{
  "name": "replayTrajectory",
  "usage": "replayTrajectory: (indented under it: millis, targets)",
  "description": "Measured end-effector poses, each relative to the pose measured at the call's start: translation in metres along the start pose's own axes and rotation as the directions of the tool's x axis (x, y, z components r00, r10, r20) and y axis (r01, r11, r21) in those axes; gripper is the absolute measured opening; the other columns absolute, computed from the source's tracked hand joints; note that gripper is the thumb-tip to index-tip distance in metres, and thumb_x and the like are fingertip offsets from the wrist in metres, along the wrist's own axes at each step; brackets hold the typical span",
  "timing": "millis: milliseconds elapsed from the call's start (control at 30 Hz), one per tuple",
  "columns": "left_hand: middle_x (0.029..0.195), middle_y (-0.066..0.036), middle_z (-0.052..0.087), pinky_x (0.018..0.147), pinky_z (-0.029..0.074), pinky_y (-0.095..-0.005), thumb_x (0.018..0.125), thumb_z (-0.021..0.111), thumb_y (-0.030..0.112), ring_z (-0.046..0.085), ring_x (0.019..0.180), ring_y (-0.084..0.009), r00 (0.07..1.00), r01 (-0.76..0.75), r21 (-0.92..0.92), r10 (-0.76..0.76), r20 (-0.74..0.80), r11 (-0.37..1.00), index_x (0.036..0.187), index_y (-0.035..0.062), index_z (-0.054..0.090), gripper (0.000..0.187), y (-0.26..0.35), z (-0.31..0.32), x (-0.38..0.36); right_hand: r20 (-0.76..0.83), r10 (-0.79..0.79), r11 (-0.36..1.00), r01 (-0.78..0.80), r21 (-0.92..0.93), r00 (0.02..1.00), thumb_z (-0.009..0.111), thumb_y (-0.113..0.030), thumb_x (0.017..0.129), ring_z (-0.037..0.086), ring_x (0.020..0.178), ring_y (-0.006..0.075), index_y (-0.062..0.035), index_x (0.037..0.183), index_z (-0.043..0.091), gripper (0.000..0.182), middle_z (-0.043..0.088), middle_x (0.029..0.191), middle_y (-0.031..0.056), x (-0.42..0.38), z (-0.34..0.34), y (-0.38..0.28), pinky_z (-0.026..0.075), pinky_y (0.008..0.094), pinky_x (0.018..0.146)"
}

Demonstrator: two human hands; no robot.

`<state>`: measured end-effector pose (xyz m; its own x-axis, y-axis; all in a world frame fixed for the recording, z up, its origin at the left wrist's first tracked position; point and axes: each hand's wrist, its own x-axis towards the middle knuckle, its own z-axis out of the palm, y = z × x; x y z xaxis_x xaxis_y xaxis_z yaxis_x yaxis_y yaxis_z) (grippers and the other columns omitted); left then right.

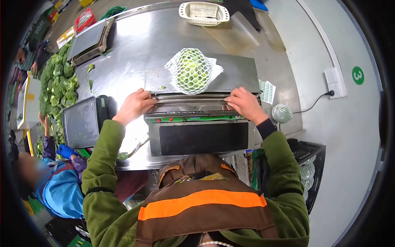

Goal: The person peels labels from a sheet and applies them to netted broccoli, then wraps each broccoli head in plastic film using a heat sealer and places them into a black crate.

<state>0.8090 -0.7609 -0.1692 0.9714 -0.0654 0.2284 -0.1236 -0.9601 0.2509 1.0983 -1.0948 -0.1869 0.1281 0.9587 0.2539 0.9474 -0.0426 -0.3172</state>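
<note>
A film wrapping machine (251,142) stands on the steel table in front of me. Clear plastic film (189,106) spans its roller slot. At the film's left end my left hand (138,105) is closed, fingertips pinching the edge. My right hand (245,105) pinches the opposite end in the same way. Just beyond the slot, on the machine's flat top plate (238,68), sits a round green vegetable, seemingly a cabbage (192,72), inside a white foam net. It lies between my hands, and neither touches it. The dark hot plate (203,139) is on the near side.
Broccoli (57,78) is piled at the left, near scales (88,41) and a black tray (82,123). A co-worker in blue (61,189) is at lower left. A white basket (203,13) stands at the back. Rightward are a label sheet (267,91), another netted vegetable (282,113) and a black crate (312,152).
</note>
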Motion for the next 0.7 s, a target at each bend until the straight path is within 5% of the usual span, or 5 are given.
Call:
replayTrajectory:
  millis: [400,467,533,633,700]
  targets:
    - [0.095,-0.004,0.066,0.078,0.051,-0.0350,0.075,0.072,0.003,0.059,0.091,-0.0248,0.990,0.100,-0.220,-0.120,-0.077,0.970,0.090,0.0061,0.066,0.016,0.012,0.007,-0.005,-0.019,-0.070,0.988,0.072,0.139,0.997,0.068,-0.010,0.082,0.058,0.098,0.0265,-0.0085,0.099,0.064,0.017,0.063,0.100,0.0060,-0.001,-0.004,0.005,0.049,0.0357,0.081]
    - [0.098,-0.008,0.068,0.083,0.050,-0.0365,0.085,0.068,0.003,0.062,0.094,-0.0246,0.951,0.306,-0.497,-0.288,0.113,0.812,0.086,0.0022,0.060,0.009,0.030,-0.010,-0.013,0.232,0.380,0.731,-0.444,0.518,0.895,0.062,-0.012,0.093,0.066,0.092,0.0220,-0.0024,0.098,0.061,0.010,0.067,0.093,0.0100,-0.019,-0.017,-0.012,0.051,0.0341,0.080]
    - [0.091,-0.007,0.066,0.082,0.049,-0.0331,0.090,0.063,0.003,0.064,0.089,-0.0183,0.883,0.461,-0.636,-0.392,0.259,0.619,0.086,0.0037,0.056,0.008,0.040,-0.044,-0.018,0.449,0.302,0.564,-0.537,0.627,0.841,0.062,-0.013,0.095,0.067,0.084,0.0197,-0.0013,0.096,0.060,0.012,0.068,0.090,0.0100,-0.004,-0.065,-0.015,0.053,0.0332,0.079]
    - [0.083,-0.007,0.063,0.074,0.048,-0.0300,0.094,0.059,0.010,0.061,0.080,-0.0155,0.887,0.106,-0.923,-0.456,-0.081,0.369,0.088,0.0038,0.057,0.009,0.021,-0.092,-0.001,0.453,-0.024,0.361,-0.415,0.835,0.891,0.064,-0.011,0.094,0.066,0.080,0.0189,-0.0013,0.095,0.057,0.012,0.067,0.090,0.0086,0.047,-0.132,-0.011,0.053,0.0343,0.078]
    - [0.082,-0.005,0.061,0.071,0.047,-0.0293,0.095,0.059,0.017,0.058,0.077,-0.0141,0.738,-0.029,-0.892,-0.592,-0.324,0.451,0.092,0.0044,0.059,0.013,-0.002,-0.090,0.039,0.004,0.164,0.165,-0.031,0.986,0.986,0.063,-0.008,0.094,0.063,0.076,0.0172,-0.0019,0.095,0.056,0.010,0.065,0.087,0.0069,0.081,-0.106,0.010,0.053,0.0336,0.072]
